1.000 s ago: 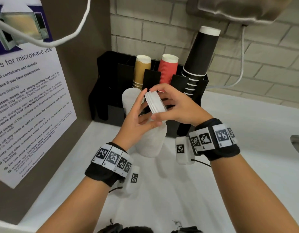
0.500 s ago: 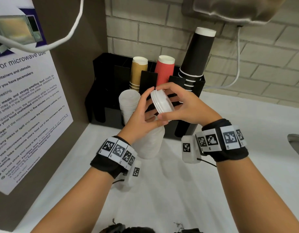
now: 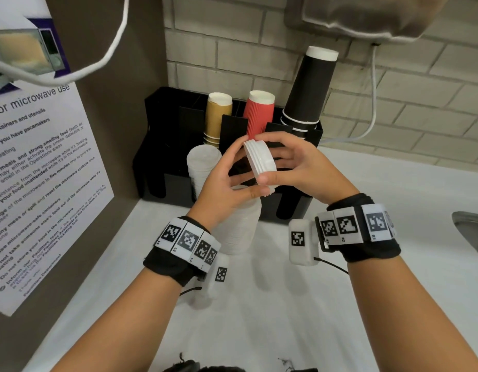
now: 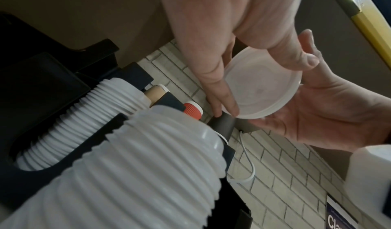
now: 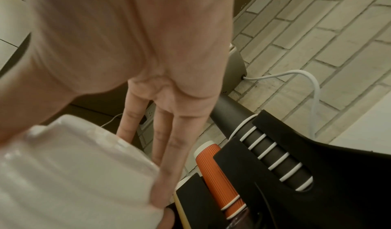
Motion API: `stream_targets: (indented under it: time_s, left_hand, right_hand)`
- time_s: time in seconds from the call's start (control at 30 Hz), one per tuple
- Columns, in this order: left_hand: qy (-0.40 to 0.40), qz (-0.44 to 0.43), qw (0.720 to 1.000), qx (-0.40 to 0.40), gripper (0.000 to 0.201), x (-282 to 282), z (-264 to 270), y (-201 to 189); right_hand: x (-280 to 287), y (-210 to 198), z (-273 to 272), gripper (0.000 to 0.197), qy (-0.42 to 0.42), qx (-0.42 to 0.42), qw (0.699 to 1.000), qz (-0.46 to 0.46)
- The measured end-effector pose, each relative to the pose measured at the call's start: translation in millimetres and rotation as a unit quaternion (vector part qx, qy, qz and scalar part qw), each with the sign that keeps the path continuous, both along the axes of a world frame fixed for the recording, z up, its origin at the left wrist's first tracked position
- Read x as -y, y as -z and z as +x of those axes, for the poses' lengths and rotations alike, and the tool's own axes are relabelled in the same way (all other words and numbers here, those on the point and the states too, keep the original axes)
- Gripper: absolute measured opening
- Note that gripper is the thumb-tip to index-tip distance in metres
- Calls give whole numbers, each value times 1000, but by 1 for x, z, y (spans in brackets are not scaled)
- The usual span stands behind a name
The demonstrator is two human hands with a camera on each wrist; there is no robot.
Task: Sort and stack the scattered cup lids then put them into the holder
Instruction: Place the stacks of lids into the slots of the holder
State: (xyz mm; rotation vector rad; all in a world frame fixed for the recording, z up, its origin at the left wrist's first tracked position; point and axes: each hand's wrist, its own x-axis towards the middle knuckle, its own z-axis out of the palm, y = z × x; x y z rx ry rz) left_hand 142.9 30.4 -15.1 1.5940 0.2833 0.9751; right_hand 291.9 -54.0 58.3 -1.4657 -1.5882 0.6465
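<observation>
A short stack of white cup lids (image 3: 259,159) stands on edge in the air just in front of the black holder (image 3: 162,146). My left hand (image 3: 244,169) pinches its rim from the left, thumb below and fingertips above. From the right, my right hand (image 3: 272,159) grips the same stack, thumb at the lower rim and fingers behind it. The left wrist view shows the stack's flat face (image 4: 260,95). Two long columns of white lids lean out of the holder's front slots, one at the left (image 3: 203,167) and one under my hands (image 3: 240,226).
Tan cups (image 3: 216,119), red cups (image 3: 259,114) and tall black cups (image 3: 307,92) stand upside down in the holder's rear slots. A poster panel (image 3: 44,170) walls off the left, brick wall behind. A steel sink edge (image 3: 471,232) lies at the right of the white counter (image 3: 259,304).
The lid stack has turned a little between my hands, so its ribbed edge now shows more than its flat face. Both hands stay in front of the holder.
</observation>
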Motion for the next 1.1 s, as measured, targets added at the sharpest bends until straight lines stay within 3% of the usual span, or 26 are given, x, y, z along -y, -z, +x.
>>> stream_targets:
  time_s: [0.3,0.4,0.57,0.63,0.73,0.83,1.0,1.1]
  left_hand:
    - [20,-25,999,-25,96,-2,-13,-3]
    - [-46,-18,998,-46,81,-9,-33,0]
    - [-131,-13,990,-59,39,-19,-61,18]
    - [-143,-16,987,-65,33,-23,-67,26]
    - [-148,-22,986,-74,32,-26,-71,31]
    - [-146,-24,986,-82,31,-25,-70,32]
    - [-140,-28,986,-85,29,-21,-66,33]
    - [-140,-27,985,-97,28,-19,-65,33]
  right_hand:
    - [-9,-1,9,63,24,2,1000,17]
    - [-15,2,38,65,85,46,995,-3]
    - [-24,31,75,73,145,165,971,-90]
    - [-29,42,78,76,162,241,948,-128]
    - [-36,53,75,75,189,382,887,-177]
    - [-42,61,67,67,164,491,829,-212]
    - [-55,74,58,68,122,560,773,-273]
    - [-61,80,55,74,104,559,765,-302]
